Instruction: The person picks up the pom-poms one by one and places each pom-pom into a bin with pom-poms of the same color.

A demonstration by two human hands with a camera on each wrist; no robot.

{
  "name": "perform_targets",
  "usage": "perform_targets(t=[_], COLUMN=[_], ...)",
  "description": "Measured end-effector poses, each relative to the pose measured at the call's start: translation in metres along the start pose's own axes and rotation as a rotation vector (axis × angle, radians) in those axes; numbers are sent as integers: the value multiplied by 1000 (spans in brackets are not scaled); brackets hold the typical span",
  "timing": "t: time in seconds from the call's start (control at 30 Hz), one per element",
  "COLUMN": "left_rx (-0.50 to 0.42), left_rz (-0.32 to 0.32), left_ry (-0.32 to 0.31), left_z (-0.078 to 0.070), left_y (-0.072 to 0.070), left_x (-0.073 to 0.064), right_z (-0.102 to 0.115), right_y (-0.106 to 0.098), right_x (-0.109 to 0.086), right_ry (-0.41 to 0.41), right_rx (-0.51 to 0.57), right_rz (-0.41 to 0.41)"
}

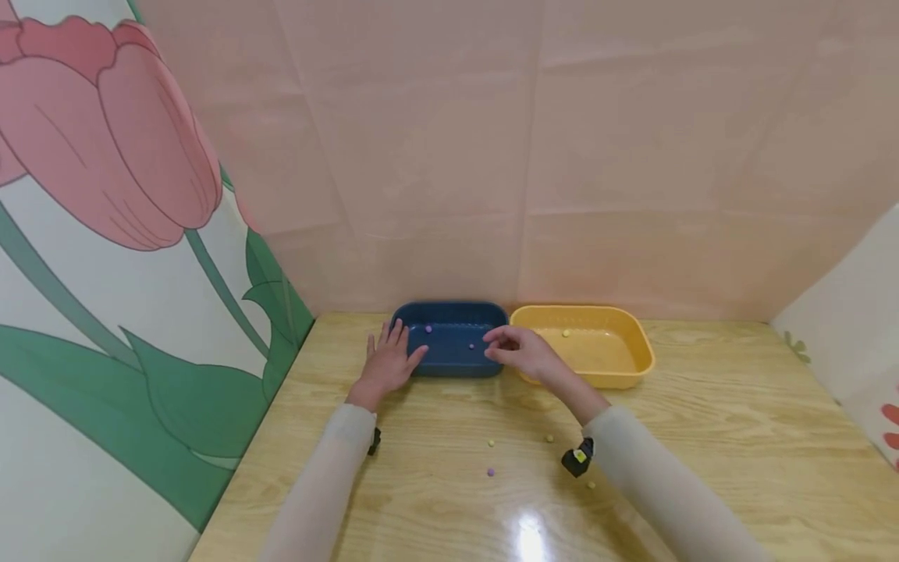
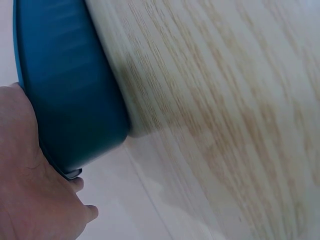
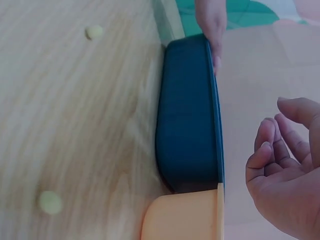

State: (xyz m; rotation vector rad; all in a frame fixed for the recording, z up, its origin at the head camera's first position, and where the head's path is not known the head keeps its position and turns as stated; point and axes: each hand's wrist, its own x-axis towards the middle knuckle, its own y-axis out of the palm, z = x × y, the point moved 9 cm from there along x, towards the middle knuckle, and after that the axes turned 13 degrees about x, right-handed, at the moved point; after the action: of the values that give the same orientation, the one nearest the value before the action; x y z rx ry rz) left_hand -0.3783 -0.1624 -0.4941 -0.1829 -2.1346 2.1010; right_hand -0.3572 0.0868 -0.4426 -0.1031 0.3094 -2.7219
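Note:
In the head view my left hand (image 1: 388,365) rests on the left end of a dark blue tray (image 1: 449,371), fingers spread. The left wrist view has this hand at the tray's (image 2: 75,85) rim. Over the blue tray's right end hovers my right hand (image 1: 520,350). Its fingers are loosely bent, the thumb apart from them, and nothing shows between them in the right wrist view. Inside the blue tray are a purple ball (image 1: 428,329) and a smaller purple ball (image 1: 471,346). A yellow ball (image 1: 565,333) lies in the yellow tray (image 1: 618,380).
Nearer me on the wooden table (image 1: 421,499) lie a purple ball (image 1: 491,472) and three pale yellow balls, one of them (image 1: 491,442) just behind the purple one. The trays stand side by side against a pink backdrop (image 1: 435,156). A tulip-patterned wall (image 1: 140,312) rises at left.

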Motion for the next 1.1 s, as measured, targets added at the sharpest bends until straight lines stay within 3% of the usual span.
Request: perform_targets(t=[0.4,0.7,0.9,1.1], left_rx=[-8,0,7,8], left_rz=[-6,-3,-21,-13], left_ry=[0,1,4,2], left_z=[2,-2,-2,-2], left_y=[-1,-4,-6,-5], left_x=[-1,-2,-2,-2], right_z=[-6,-7,-13,-14], right_y=[13,18,24,34], right_x=[-28,-48,-59,-70], right_ry=[9,-50,-41,-83], right_rx=[6,17,17,18], right_rz=[30,71,123,174])
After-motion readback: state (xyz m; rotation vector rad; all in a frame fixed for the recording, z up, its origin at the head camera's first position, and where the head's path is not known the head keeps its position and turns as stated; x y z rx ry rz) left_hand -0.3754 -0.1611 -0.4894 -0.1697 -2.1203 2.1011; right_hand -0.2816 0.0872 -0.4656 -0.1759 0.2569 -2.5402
